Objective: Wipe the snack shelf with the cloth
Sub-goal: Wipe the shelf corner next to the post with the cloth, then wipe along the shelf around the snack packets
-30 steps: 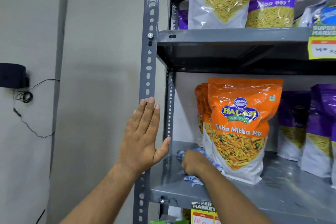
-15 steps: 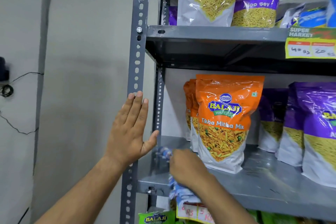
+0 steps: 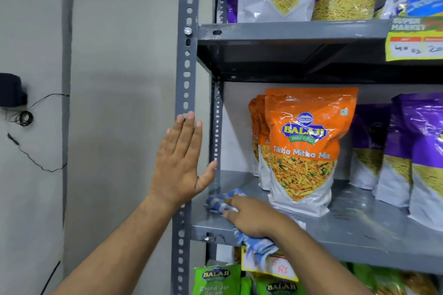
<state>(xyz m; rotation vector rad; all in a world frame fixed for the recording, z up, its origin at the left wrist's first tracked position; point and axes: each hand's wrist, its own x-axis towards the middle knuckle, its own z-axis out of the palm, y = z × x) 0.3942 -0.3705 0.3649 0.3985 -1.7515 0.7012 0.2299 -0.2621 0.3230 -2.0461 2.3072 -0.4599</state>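
A grey metal snack shelf [image 3: 347, 230] carries an orange snack bag [image 3: 304, 151] and purple bags [image 3: 417, 158]. My right hand [image 3: 254, 218] presses a blue-and-white checked cloth [image 3: 219, 200] onto the shelf's left front corner, just left of the orange bag. Part of the cloth hangs over the front edge under my wrist. My left hand [image 3: 182, 163] lies flat, fingers together, against the slotted upright post [image 3: 187, 60] at the shelf's left side.
An upper shelf [image 3: 287, 31] holds purple and yellow snack bags. Yellow price tags [image 3: 414, 40] hang on the shelf edges. Green bags [image 3: 215, 280] sit on the level below. A grey wall with a black device and wires [image 3: 14, 96] is to the left.
My right hand with the cloth moved from the back beside the orange bag toward the shelf's front edge, and now sits near the left front corner. My left hand stayed on the post.
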